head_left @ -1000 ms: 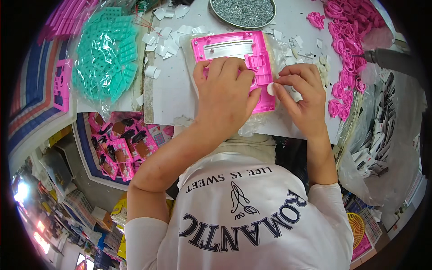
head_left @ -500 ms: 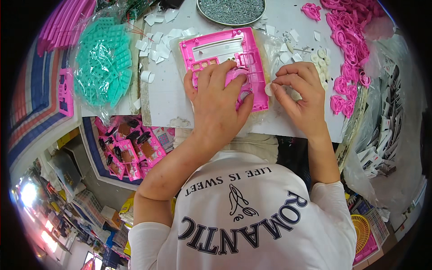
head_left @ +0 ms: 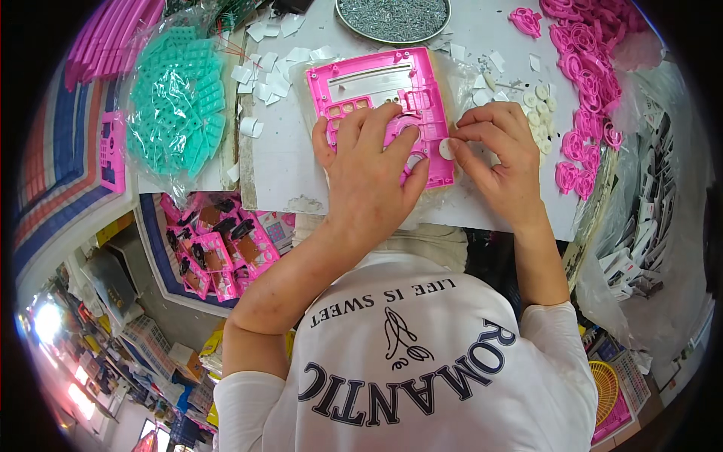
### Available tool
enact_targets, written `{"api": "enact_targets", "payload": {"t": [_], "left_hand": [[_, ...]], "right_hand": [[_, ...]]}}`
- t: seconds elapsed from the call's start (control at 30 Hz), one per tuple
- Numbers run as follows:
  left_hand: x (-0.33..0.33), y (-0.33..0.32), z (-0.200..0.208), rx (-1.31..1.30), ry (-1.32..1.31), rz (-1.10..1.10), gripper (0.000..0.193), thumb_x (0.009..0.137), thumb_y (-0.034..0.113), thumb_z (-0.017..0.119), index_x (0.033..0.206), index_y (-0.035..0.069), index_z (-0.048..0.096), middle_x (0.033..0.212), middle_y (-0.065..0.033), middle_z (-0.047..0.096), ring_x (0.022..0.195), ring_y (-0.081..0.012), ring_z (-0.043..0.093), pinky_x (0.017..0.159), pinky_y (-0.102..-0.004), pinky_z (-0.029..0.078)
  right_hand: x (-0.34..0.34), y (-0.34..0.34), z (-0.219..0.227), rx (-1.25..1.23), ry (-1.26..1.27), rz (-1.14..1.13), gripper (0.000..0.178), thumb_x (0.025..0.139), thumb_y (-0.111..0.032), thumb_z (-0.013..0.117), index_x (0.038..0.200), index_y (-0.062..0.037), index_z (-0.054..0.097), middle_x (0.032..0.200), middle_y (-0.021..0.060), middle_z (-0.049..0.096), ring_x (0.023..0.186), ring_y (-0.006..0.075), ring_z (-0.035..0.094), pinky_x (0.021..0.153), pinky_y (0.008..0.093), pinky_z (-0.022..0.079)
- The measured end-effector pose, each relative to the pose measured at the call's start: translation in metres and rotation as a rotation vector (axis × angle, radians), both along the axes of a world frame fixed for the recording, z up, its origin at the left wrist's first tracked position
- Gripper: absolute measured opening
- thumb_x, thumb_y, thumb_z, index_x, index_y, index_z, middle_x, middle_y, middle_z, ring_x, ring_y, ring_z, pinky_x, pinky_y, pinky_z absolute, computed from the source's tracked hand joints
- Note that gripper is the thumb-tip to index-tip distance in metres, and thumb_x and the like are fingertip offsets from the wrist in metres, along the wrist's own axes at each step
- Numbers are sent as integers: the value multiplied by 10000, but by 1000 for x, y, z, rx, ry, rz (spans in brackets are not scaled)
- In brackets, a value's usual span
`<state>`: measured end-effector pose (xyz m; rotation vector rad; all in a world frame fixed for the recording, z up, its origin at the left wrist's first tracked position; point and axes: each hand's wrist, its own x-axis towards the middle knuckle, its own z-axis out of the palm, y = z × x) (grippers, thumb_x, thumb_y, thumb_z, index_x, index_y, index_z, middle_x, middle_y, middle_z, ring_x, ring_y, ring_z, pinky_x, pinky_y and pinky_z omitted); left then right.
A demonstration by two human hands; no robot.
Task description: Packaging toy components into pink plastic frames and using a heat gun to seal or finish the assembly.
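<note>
A pink plastic casing panel [head_left: 440, 113] lies on the table in front of me, with a clear slot, square holes and screw posts. My left hand [head_left: 369, 162] rests across its lower left part, fingers curled over it and holding it down. Beneath those fingers a pink ring-shaped piece [head_left: 397, 129] partly shows; the rest is hidden. My right hand [head_left: 501, 154] is at the panel's right edge, thumb and fingers pinching a small white disc [head_left: 447, 148] just over that edge. Several similar white discs [head_left: 538, 117] lie beyond the right hand.
A round metal dish [head_left: 393, 38] of screws stands at the back. Pink ring parts [head_left: 591, 83] are heaped at right, and a bag of teal keypads [head_left: 177, 105] sits at left. White paper scraps [head_left: 279, 81] litter the table [head_left: 279, 166]. Pink assemblies [head_left: 226, 248] fill a container below left.
My right hand has brought the white disc slightly left, from beside the panel to over its right edge. The left hand stays on the panel. The whole view has shifted a little.
</note>
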<state>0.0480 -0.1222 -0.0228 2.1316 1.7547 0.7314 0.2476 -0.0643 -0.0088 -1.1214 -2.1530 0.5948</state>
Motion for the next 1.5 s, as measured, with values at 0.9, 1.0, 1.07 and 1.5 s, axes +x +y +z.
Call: {"api": "enact_targets", "payload": {"t": [0.9, 1.0, 1.07, 1.5], "left_hand": [[-36, -3, -13, 130, -264, 11, 318, 743, 79, 751, 1054, 52, 689, 1189, -128, 605, 1112, -332, 560, 970, -472, 419], [-37, -3, -14, 135, -255, 12, 323, 738, 88, 756, 1053, 62, 691, 1190, -120, 604, 1110, -324, 561, 971, -469, 416], [-36, -3, -14, 137, -241, 13, 322, 740, 106, 759, 1053, 70, 693, 1194, -115, 603, 1114, -318, 559, 977, -469, 410], [-30, -1, -20, 106, -157, 43, 375, 749, 189, 764, 1107, 106, 693, 1253, -79, 593, 1170, -301, 528, 1020, -484, 357]], "right_hand": [[-42, 19, -2, 118, -151, 106, 132, 750, -80, 797, 853, -69, 715, 1039, 50, 672, 1033, 304, 572, 836, 385, 512], [-39, 21, 2, 108, -142, 94, 127, 751, -77, 793, 853, -73, 718, 1046, 52, 674, 1045, 310, 571, 845, 385, 515], [-32, 22, 9, 106, -127, 62, 123, 753, -75, 790, 854, -77, 720, 1049, 53, 683, 1034, 311, 577, 855, 390, 515], [-25, 17, 14, 94, -373, 447, 204, 776, -99, 747, 956, -58, 660, 1157, 38, 708, 1136, 304, 606, 928, 418, 526]]}}
